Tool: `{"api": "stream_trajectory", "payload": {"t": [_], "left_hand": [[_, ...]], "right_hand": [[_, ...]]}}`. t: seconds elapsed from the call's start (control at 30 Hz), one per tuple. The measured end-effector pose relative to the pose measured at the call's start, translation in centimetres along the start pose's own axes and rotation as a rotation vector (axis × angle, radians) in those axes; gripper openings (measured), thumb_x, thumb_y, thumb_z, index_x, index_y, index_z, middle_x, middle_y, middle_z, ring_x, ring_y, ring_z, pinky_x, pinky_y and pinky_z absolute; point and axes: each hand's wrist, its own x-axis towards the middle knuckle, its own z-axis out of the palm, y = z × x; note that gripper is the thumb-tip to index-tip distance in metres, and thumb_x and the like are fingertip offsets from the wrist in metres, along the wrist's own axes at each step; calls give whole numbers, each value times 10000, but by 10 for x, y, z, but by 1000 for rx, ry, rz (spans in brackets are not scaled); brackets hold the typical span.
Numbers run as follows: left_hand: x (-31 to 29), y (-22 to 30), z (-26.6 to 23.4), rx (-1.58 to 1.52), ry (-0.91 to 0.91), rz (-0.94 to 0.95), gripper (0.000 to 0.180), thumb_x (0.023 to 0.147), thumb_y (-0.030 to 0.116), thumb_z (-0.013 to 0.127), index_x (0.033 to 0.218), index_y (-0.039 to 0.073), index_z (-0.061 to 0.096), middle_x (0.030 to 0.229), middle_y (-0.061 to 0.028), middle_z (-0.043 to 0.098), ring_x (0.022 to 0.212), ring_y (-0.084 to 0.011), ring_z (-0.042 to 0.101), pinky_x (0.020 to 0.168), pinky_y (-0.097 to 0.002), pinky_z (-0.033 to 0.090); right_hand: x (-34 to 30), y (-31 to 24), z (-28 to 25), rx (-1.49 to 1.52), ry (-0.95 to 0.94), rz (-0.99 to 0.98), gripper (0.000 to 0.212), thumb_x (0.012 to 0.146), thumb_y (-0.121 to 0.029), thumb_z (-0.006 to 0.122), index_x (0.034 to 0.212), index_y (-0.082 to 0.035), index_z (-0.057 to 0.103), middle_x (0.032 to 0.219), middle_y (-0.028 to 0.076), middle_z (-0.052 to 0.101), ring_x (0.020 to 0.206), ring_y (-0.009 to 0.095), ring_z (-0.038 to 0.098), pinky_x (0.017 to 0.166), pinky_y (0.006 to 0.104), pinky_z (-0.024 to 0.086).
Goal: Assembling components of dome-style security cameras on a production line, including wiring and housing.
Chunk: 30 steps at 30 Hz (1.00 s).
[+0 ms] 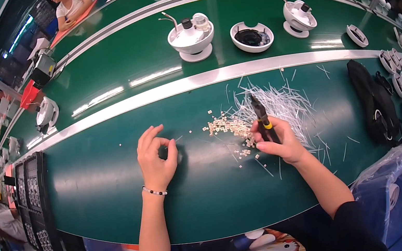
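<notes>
While the right hand (283,140) grasps black cutters (263,118) over the heaped white strips (286,104), the left hand's (155,157) fingers seem to pinch a thin strip (178,139). Small beige pieces (232,127) dot the worktop (101,194) between; some work looks done, I'd judge, plenty left.

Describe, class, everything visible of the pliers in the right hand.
The pliers have a dark, metal-looking head and black handles with yellow bands. The right hand grips them by the handles, head pointing away from the person and leaning left. They show against a pile of thin white strips; whether they touch it, or the jaws are parted, is unclear.
</notes>
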Motion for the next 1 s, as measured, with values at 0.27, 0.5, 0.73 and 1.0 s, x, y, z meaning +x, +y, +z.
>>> {"api": "stream_trajectory", "payload": {"t": [0.27,0.5,0.73,1.0], "left_hand": [[-2,-4,12,-83,2,-8,96,680,44,629,671,34,534,990,-107,582,967,-288,520,773,-341,424],[1,-8,19,-190,-29,-106,69,702,40,620,710,20,554,965,-102,593,828,-245,554,677,-309,448],[-1,-14,20,-184,-31,-102,39,727,46,587,725,19,560,951,-88,601,810,-236,559,679,-299,441],[-3,-14,19,-197,-49,-110,35,721,46,587,726,24,560,955,-89,598,801,-239,558,679,-302,439]], "right_hand": [[-1,10,3,-147,-98,-93,372,640,-61,698,956,-9,509,804,5,486,713,65,436,655,206,375],[-4,24,18,-141,-171,-110,417,635,-69,691,994,10,494,867,39,487,779,93,464,725,229,383],[-4,27,25,-156,-156,-157,399,632,-95,704,961,11,506,797,9,470,701,78,388,650,215,341],[-4,30,24,-188,-179,-178,405,627,-99,706,961,12,504,807,12,468,715,85,395,658,221,345]]}}
